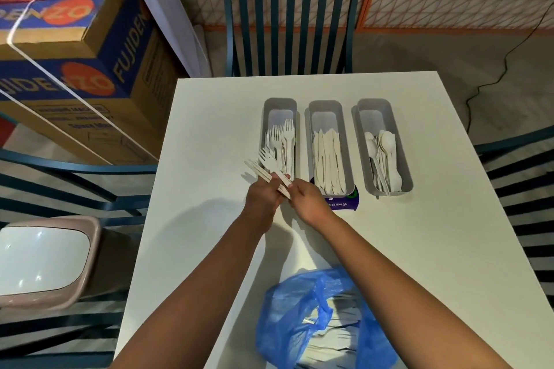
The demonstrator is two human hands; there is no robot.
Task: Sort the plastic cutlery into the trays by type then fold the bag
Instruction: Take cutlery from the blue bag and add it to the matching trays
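Left hand [263, 195] grips a bundle of forks [268, 169], centre frame, just below the left tray [280, 105]. Right hand [308, 198] pinches the handle ends. Middle tray [326, 108] holds knives, right tray [374, 106] spoons. Blue bag [299, 302] lies open on the desk [419, 234], bottom centre, cutlery inside.

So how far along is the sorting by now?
Well underway: forks, knives and spoons already fill separate trays. In hand: the left hand grips a fork bunch, and the right hand pinches its handles. Left: the blue bag still holds cutlery and is unfolded.
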